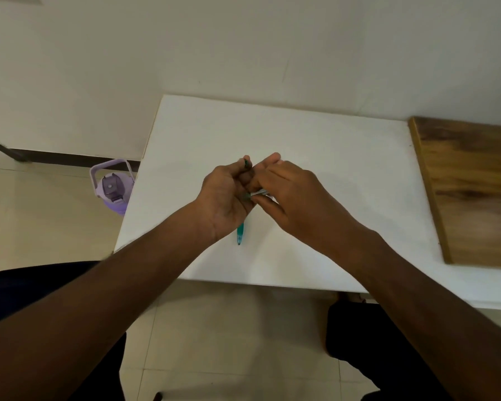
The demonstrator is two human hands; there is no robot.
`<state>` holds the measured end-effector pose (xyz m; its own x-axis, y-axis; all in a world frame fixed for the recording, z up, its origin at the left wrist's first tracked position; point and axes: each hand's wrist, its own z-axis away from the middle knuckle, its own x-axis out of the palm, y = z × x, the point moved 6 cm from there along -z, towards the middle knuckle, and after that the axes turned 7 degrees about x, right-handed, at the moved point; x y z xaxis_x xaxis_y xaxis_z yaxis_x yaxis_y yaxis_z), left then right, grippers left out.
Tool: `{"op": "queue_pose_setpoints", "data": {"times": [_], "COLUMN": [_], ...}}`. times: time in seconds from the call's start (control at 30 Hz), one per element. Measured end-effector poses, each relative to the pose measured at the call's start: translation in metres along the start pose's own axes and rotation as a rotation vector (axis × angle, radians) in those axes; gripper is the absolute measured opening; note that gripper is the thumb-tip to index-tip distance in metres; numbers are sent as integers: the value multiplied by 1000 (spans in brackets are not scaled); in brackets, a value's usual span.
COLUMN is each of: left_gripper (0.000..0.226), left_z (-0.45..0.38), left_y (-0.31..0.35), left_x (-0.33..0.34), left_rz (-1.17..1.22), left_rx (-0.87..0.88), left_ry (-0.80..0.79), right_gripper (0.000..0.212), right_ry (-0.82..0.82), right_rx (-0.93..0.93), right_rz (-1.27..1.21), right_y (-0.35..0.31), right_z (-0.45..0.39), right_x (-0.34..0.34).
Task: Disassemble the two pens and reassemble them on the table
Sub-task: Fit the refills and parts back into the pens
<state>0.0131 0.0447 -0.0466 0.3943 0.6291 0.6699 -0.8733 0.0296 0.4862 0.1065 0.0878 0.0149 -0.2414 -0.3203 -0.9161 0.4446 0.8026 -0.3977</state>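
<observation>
Both hands meet above the middle of the white table [301, 140]. My left hand [224, 195] is curled round a small dark pen part [247, 163] whose tip pokes out above its fingers. My right hand [287, 192] pinches a thin pale silvery pen part [258, 193] between thumb and fingers, close against the left hand. A teal pen [240, 234] lies on the table below the left palm, its upper end hidden by the hand. How the held parts join is hidden by the fingers.
A wooden board [472, 192] lies on the table's right side. A purple water bottle [113, 188] stands on the tiled floor left of the table. A pale wall rises behind the table. My knees show under the near table edge.
</observation>
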Motion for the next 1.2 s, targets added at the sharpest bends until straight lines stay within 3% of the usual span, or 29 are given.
{"op": "queue_pose_setpoints", "data": {"times": [0.17,0.53,0.67,0.8,0.9,1.0,1.1,1.2], "left_gripper": [34,31,26,18,19,20,23,17], "left_z": [-1,-1,-3,-3,-2,1,3,3], "left_y": [4,8,13,21,31,49,62,62], "left_x": [2,9,10,9,3,-5,-6,-2], "left_rz": [27,1,-14,-59,-254,-651,-955,-1134], "left_rx": [33,97,137,208,336,543,720,791], "left_ry": [-58,-106,-118,-109,-43,40,19,-52], "right_gripper": [22,18,18,17,16,14,10,10], "right_ry": [21,217,300,212,113,104,137,158], "right_rx": [0,60,223,442,565,590,598,614], "right_rz": [34,-87,-257,-546,-835,-988,-1037,-1003], "right_y": [10,19,25,38,45,48,52,56], "right_z": [-3,2,2,-1,-3,-4,-5,-6], "right_x": [-2,-3,-1,14,26,28,25,24]}}
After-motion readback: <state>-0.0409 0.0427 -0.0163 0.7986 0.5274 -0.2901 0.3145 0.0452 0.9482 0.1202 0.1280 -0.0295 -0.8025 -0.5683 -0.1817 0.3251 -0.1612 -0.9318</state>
